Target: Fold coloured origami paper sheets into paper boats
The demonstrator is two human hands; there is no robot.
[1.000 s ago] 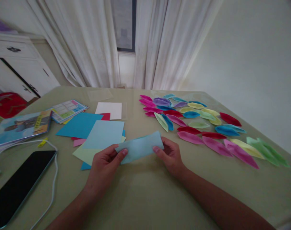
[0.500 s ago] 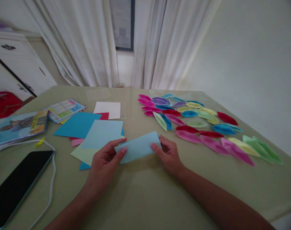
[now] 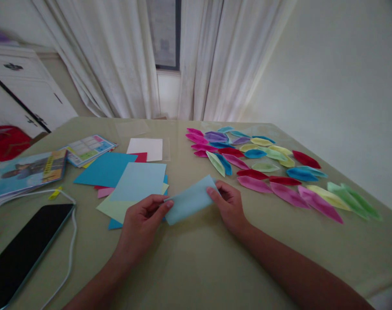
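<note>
A light blue sheet of paper (image 3: 190, 200), folded into a narrow rectangle, is held above the table between both hands. My left hand (image 3: 143, 224) pinches its left end between thumb and fingers. At the right end, my right hand (image 3: 228, 206) grips the upper corner, thumb on the near face. The paper slants, its right end higher. Left of it lie loose coloured sheets: a light blue square (image 3: 141, 180), a pale green sheet (image 3: 115, 211) and a darker blue sheet (image 3: 104, 167). Several folded paper pieces (image 3: 252, 184) in many colours are spread out to the right.
A black-screened phone (image 3: 28, 254) with a white cable (image 3: 70, 254) lies at the near left. Behind it are a picture book (image 3: 28, 172) and printed cards (image 3: 91, 148). A white square sheet (image 3: 146, 149) rests farther back. Curtains (image 3: 118, 56) hang beyond the table.
The folded paper has tilted more steeply, its left end lower and slightly to the right. My left fingers have shifted toward its upper left corner. Both hands still hold it.
</note>
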